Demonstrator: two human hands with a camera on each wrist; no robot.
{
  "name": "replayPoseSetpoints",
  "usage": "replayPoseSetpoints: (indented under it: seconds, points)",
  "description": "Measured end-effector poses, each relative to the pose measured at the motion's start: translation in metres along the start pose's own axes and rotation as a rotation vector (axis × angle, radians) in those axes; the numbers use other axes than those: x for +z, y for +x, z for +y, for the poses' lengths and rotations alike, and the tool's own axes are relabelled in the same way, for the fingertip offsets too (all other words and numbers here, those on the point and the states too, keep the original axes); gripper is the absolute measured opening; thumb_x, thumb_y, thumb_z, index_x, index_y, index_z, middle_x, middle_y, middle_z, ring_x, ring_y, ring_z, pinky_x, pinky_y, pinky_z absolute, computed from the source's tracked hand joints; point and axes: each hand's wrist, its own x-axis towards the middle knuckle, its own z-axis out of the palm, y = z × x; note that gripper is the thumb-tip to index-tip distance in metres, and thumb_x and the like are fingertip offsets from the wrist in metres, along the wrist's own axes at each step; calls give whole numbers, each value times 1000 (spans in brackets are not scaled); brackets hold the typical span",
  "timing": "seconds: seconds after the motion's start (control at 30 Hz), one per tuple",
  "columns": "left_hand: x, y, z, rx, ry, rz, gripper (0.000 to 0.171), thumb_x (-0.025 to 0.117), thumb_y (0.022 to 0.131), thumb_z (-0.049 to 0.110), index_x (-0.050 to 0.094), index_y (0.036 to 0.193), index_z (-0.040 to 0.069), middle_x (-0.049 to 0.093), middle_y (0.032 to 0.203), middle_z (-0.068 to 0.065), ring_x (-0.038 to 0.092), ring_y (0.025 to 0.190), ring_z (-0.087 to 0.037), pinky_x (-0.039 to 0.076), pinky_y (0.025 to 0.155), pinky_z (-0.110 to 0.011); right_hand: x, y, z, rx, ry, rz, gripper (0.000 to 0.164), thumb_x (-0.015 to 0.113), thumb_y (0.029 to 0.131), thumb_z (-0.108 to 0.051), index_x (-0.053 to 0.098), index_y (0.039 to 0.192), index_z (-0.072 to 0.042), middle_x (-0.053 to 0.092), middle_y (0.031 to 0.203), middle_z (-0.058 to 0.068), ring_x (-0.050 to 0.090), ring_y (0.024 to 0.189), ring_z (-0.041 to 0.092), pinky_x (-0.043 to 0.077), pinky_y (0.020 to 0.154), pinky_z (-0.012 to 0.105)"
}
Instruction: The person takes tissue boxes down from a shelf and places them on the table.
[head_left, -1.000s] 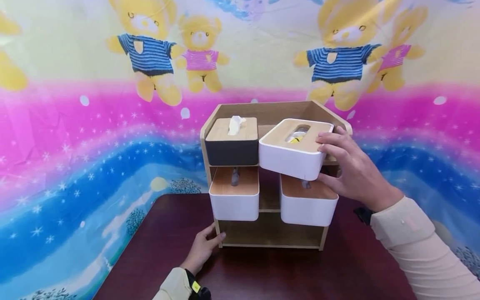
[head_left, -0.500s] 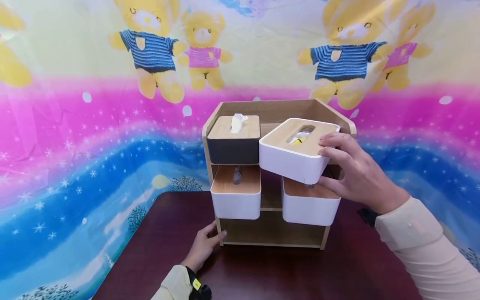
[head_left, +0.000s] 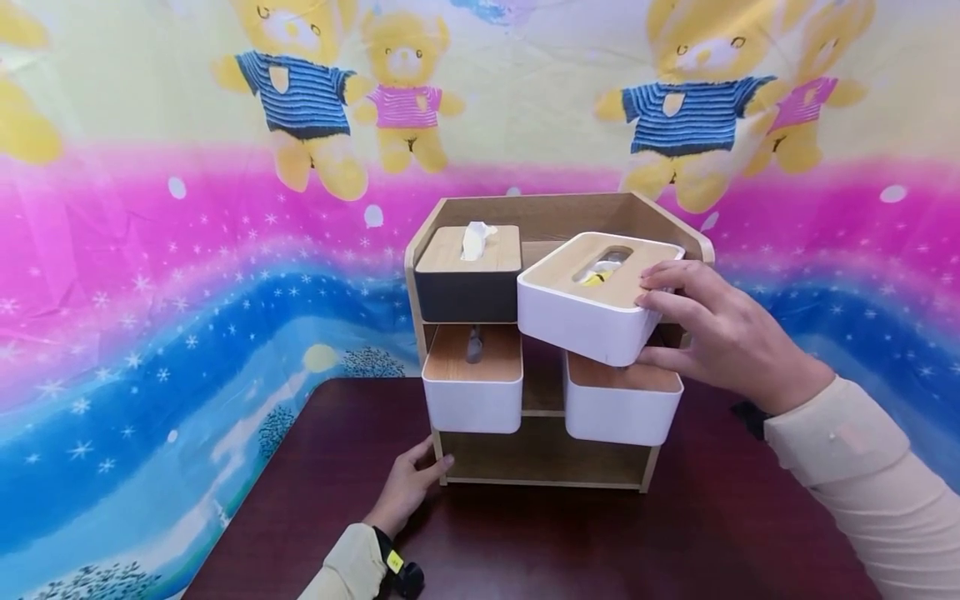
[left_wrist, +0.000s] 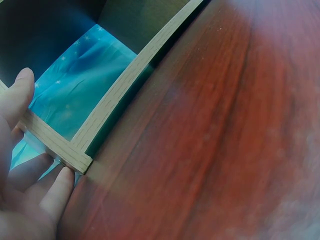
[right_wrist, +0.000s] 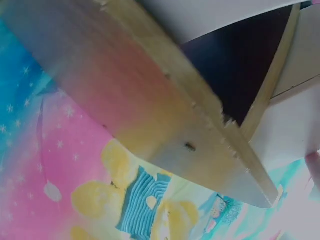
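In the head view, my right hand (head_left: 731,333) grips a white tissue box (head_left: 581,321) with a wood-look lid, fingers on top and thumb beneath. The box is tilted at the front of the upper right shelf; through its slot something white and yellow shows. My left hand (head_left: 408,487) holds the lower left side panel of a small wooden shelf unit (head_left: 540,483). The left wrist view shows the thumb inside that panel (left_wrist: 60,142) and the fingers outside. In the right wrist view a shelf side (right_wrist: 165,95) fills much of the picture; the right hand is mostly out of it.
A dark grey tissue box (head_left: 468,296) with a tissue sticking out stands on the upper left shelf. Two white boxes with wooden lids, one left (head_left: 472,404) and one right (head_left: 622,412), jut from the middle level. Beneath is a dark red table (head_left: 540,542); behind hangs a bear-patterned cloth (head_left: 525,100).
My right hand has shifted slightly right, and the white tissue box sits a little lower and nearer relative to the shelf unit. My left hand keeps its place. The view has shifted slightly.
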Motion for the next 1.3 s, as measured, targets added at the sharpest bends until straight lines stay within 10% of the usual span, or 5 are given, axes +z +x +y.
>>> replayPoseSetpoints:
  seconds: [0.33, 0.53, 0.77, 1.07, 1.3]
  points:
    - [2, 10, -21, 14, -25, -5, 74, 74, 85, 43, 45, 147, 16, 45, 147, -10, 41, 133, -29, 39, 103, -49, 3, 0, 8, -19, 2, 6, 53, 54, 93, -59, 69, 112, -12, 56, 105, 23, 56, 91, 37, 53, 65, 54]
    - [3, 10, -22, 12, -13, -3, 73, 73, 85, 43, 45, 147, 16, 45, 147, -11, 41, 133, -31, 39, 102, -50, 3, 4, 10, -62, 12, 22, 47, 52, 95, -50, 67, 113, -10, 56, 103, 24, 56, 88, 37, 50, 69, 49]
    - [3, 11, -21, 1, -16, 11, 69, 72, 88, 36, 44, 148, 16, 43, 148, -11, 39, 134, -31, 39, 103, -51, 0, 7, 9, -86, 31, 52, 47, 51, 98, -46, 64, 113, -3, 59, 102, 22, 58, 88, 36, 27, 108, 21]
    - [1, 10, -22, 9, -4, 12, 70, 73, 87, 40, 45, 147, 16, 44, 147, -11, 41, 133, -31, 39, 103, -51, 7, 5, 8, -87, -25, 82, 48, 52, 97, -47, 65, 108, -3, 59, 100, 23, 59, 88, 39, 27, 110, 26]
    - [1, 10, -23, 16, -10, 11, 69, 73, 87, 38, 46, 147, 16, 45, 147, -10, 41, 133, -30, 38, 103, -50, 9, 2, 5, -92, -94, 77, 46, 49, 98, -49, 65, 109, -7, 59, 101, 23, 60, 89, 39, 54, 74, 54]
